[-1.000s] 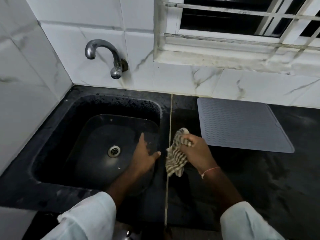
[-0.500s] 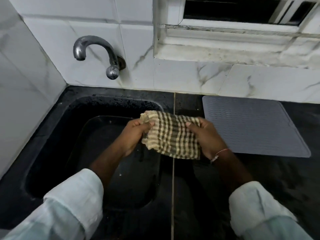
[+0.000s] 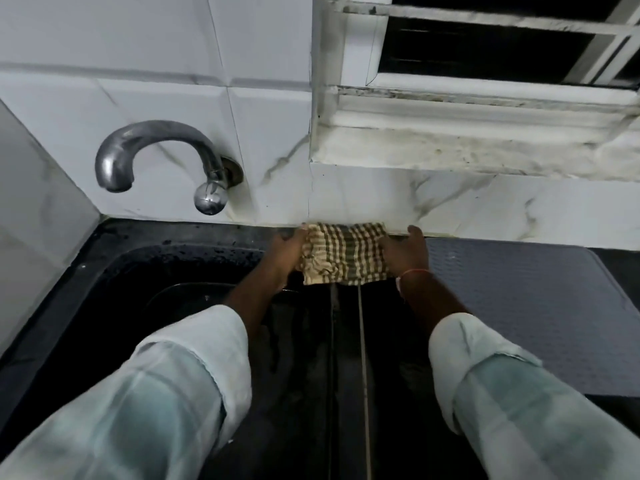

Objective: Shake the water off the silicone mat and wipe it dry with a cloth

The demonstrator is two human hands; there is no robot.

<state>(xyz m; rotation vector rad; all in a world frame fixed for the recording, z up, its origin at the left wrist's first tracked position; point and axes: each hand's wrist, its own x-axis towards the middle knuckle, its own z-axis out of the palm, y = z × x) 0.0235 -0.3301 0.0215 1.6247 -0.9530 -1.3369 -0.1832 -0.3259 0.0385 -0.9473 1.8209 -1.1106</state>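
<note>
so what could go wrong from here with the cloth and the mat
1. Both hands, the left hand and the right hand, hold the checked cloth by its ends over the wet black counter, not over the silicone mat. If it sags, it may soak up water before wiping.
2. The sink lies just left of the cloth, so a slipped grip could drop it in.
3. The mat lies flat; water in its ridges may stay.

Both hands gripping cloth (image 3: 345, 252), mat (image 3: 530, 306) beside
</note>
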